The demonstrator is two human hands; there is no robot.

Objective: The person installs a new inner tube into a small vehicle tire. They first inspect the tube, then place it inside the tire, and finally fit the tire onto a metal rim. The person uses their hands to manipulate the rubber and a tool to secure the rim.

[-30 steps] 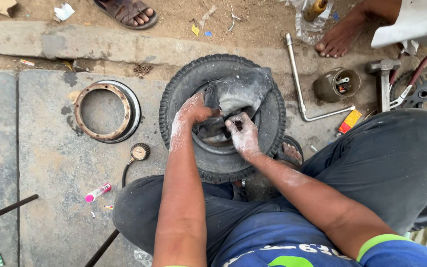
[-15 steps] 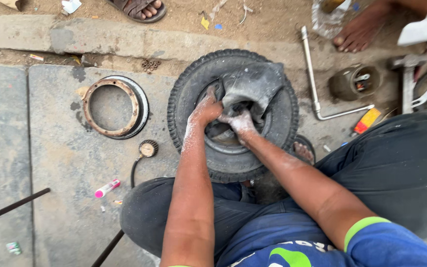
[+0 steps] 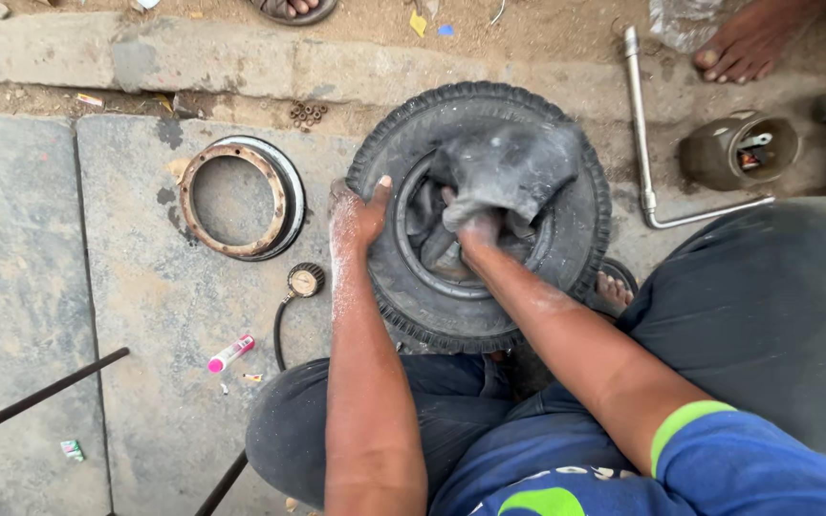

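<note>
Blue short-sleeved shirt point(image 3: 719, 473) with a green band at the sleeve hem and a green mark on the chest; dark grey trousers point(image 3: 776, 315); bare forearms dusted with white powder.

Grey stone paving slabs point(image 3: 145, 315) carry everything, with a concrete kerb point(image 3: 241, 67) and sandy dirt along twelve o'clock. A small black tyre point(image 3: 403, 287) lies flat at the centre, a rusty rim ring point(image 3: 241, 198) at nine o'clock, a round pressure gauge point(image 3: 305, 280) and a pink tube point(image 3: 231, 353) toward eight. At two o'clock lie a bent metal wheel wrench point(image 3: 644, 153) and a tipped tin can point(image 3: 738, 150).
</note>
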